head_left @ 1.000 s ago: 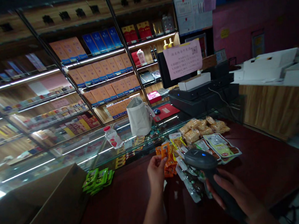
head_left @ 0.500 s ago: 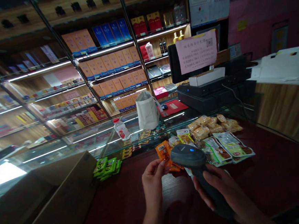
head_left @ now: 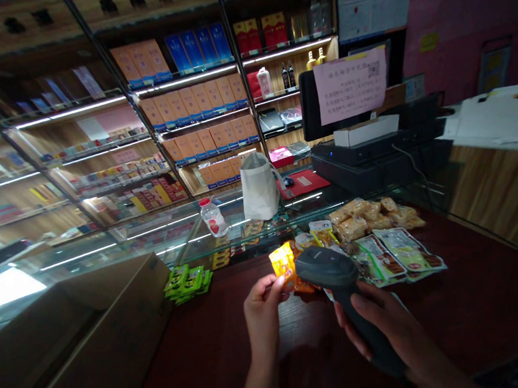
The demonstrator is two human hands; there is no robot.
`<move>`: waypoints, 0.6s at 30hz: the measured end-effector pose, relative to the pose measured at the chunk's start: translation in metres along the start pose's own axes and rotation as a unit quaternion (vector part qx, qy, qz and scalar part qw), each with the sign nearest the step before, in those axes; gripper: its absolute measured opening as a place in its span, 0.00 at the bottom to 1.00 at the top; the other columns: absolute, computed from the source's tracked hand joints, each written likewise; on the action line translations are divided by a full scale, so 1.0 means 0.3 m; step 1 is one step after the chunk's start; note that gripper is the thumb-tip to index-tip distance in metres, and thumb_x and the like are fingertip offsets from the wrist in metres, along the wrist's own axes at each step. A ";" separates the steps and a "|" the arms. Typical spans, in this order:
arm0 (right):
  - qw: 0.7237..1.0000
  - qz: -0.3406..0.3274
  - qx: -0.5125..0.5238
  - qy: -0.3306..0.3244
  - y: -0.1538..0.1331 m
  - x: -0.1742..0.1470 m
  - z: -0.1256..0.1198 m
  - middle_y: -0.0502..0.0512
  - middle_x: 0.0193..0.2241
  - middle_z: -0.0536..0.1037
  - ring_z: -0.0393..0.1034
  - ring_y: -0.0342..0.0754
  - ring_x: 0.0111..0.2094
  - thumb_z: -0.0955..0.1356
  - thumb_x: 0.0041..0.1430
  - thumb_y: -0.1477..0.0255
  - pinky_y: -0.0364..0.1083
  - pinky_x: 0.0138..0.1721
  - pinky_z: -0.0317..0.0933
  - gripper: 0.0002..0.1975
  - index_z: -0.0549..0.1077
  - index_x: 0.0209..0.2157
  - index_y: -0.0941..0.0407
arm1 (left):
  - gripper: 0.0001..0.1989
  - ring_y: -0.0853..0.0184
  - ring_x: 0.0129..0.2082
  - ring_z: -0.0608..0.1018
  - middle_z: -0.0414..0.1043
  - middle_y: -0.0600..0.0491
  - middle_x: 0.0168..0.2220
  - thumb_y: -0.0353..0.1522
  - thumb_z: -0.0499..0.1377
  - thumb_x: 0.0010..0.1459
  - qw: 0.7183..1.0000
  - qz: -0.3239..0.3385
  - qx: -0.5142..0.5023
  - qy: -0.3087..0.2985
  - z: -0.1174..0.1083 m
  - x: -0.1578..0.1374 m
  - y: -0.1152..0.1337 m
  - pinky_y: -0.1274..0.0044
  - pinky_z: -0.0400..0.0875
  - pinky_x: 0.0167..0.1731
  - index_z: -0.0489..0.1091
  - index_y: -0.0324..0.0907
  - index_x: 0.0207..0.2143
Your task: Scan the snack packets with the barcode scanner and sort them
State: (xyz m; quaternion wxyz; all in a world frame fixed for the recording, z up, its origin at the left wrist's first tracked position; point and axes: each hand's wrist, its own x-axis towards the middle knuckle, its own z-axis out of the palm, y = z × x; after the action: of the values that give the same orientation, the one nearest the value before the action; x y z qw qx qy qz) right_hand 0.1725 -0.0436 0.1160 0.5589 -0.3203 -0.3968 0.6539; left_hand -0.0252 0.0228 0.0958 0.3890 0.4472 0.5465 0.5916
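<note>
My left hand (head_left: 264,304) pinches the lower edge of a small orange snack packet (head_left: 283,260), which is brightly lit. In my right hand (head_left: 381,322) is a dark barcode scanner (head_left: 327,266), its head close beside the packet. More orange packets (head_left: 302,285) lie behind the scanner head, partly hidden by it. To the right on the dark red tabletop are flat green-and-white snack pouches (head_left: 409,254) and a heap of clear-wrapped tan snacks (head_left: 354,227). A yellow packet (head_left: 322,233) lies just beyond the scanner.
An open cardboard box (head_left: 100,344) stands at the left, with green packets (head_left: 187,282) next to it. On the glass counter are a red-capped bottle (head_left: 213,219), a white bag (head_left: 259,191) and a monitor with a pink notice (head_left: 352,88). Stocked shelves line the back.
The orange packet in my left hand is now brightly lit beside the scanner, and the blue light on top of the scanner no longer shows. The view has shifted slightly.
</note>
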 end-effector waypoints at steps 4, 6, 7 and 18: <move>1.000 0.001 -0.012 -0.004 0.009 -0.003 -0.001 0.52 0.24 0.76 0.64 0.39 0.14 0.73 0.56 0.53 0.38 0.14 0.56 0.20 0.75 0.31 0.58 | 0.15 0.63 0.28 0.82 0.81 0.51 0.30 0.40 0.70 0.45 0.999 -0.005 -0.032 0.006 -0.002 -0.001 -0.018 0.76 0.77 0.29 0.78 0.40 0.33; 1.000 0.007 -0.018 0.001 0.016 -0.004 -0.005 0.53 0.24 0.77 0.64 0.39 0.14 0.73 0.55 0.53 0.38 0.14 0.56 0.21 0.75 0.31 0.58 | 0.16 0.64 0.27 0.82 0.80 0.51 0.28 0.40 0.70 0.44 0.999 -0.011 -0.047 0.006 -0.015 0.010 -0.044 0.76 0.77 0.28 0.77 0.39 0.33; 1.000 0.010 -0.019 0.003 0.020 -0.005 -0.008 0.53 0.24 0.77 0.63 0.39 0.14 0.73 0.55 0.53 0.38 0.14 0.56 0.21 0.76 0.31 0.59 | 0.17 0.65 0.26 0.82 0.80 0.52 0.28 0.40 0.71 0.44 0.998 -0.016 -0.055 0.007 -0.029 0.021 -0.061 0.76 0.77 0.28 0.77 0.39 0.33; 0.996 0.054 0.011 0.071 0.039 -0.021 -0.056 0.53 0.21 0.79 0.64 0.39 0.14 0.76 0.48 0.51 0.38 0.13 0.55 0.23 0.76 0.33 0.58 | 0.05 0.70 0.29 0.78 0.76 0.50 0.33 0.29 0.62 0.60 0.951 -0.225 -0.111 0.181 -0.436 0.403 -0.205 0.77 0.76 0.31 0.73 0.36 0.39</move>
State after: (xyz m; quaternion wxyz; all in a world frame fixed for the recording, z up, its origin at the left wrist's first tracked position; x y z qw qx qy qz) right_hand 0.1824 -0.0479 0.0976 0.5530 -0.3806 -0.3311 0.6631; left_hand -0.1878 0.1045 0.0467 0.4536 0.1522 0.6251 0.6168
